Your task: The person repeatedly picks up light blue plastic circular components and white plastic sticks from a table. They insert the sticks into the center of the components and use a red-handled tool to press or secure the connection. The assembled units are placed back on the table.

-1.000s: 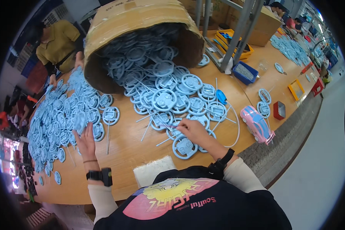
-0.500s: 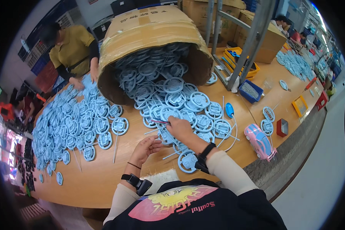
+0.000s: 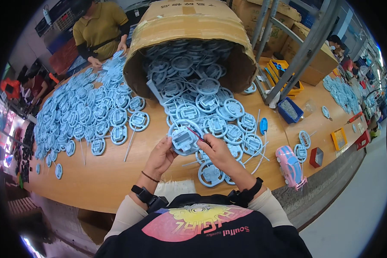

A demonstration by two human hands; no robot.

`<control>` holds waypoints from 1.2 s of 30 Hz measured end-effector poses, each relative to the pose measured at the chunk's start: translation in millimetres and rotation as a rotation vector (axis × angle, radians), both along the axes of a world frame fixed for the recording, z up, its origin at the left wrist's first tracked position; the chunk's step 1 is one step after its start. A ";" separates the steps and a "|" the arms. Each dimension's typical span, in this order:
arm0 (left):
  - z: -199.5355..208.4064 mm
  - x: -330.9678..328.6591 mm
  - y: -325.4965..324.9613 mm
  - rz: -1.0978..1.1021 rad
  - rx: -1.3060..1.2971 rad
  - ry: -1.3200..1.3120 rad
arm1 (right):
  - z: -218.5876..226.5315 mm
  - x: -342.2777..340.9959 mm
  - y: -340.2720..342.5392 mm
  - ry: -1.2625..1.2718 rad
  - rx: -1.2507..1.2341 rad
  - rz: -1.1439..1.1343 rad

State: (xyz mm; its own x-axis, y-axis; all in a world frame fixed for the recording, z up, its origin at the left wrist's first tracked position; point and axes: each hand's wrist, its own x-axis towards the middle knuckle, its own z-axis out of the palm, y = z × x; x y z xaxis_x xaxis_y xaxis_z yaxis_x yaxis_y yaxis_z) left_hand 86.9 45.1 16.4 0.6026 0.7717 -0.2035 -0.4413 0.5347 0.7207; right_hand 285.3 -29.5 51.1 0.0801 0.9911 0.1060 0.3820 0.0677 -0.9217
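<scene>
A light-blue toy steering wheel (image 3: 183,139) is held up in front of me, its hollow back with a rectangular recess facing up. My left hand (image 3: 161,155) grips its lower left rim between thumb and fingers. At its right edge, my right hand (image 3: 217,151) pinches thin red and dark wires (image 3: 194,131); whether those fingers also press the rim I cannot tell. Just beyond, similar steering wheels (image 3: 217,125) spill from a large cardboard box (image 3: 189,26) lying on its side. One more wheel (image 3: 211,173) lies nearest me, beside my right forearm.
A wide heap of blue wheels (image 3: 81,116) covers the table's left side, where a co-worker (image 3: 101,32) reaches in. To the right are a pink toy car (image 3: 291,167), a blue bin (image 3: 290,110), a red tray (image 3: 316,157), a yellow tray (image 3: 339,138) and a metal frame (image 3: 303,51).
My left hand, empty before, has taken hold of a steering wheel. My right hand has brought the wires to that wheel's right edge. The view has shifted slightly.
</scene>
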 end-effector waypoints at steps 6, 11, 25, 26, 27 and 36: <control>18.3 -22.7 6.5 0.048 0.174 0.365 | 22.1 7.7 -19.1 -0.395 0.014 0.071; 19.6 -19.5 -2.9 0.098 0.192 0.431 | 18.9 12.7 -17.2 -0.490 0.073 0.164; -0.9 1.0 -21.0 -0.017 0.078 0.245 | 4.9 18.3 -31.1 -0.372 0.053 0.106; -6.1 -6.5 -19.6 -0.034 0.097 0.233 | 5.2 17.8 -31.2 -0.366 0.060 0.119; -11.0 -9.3 -19.8 -0.050 0.115 0.219 | 6.6 17.0 -31.2 -0.360 0.068 0.132; -13.8 -6.3 -36.3 -0.117 -0.154 0.004 | -20.0 6.7 -45.1 -0.261 0.041 0.132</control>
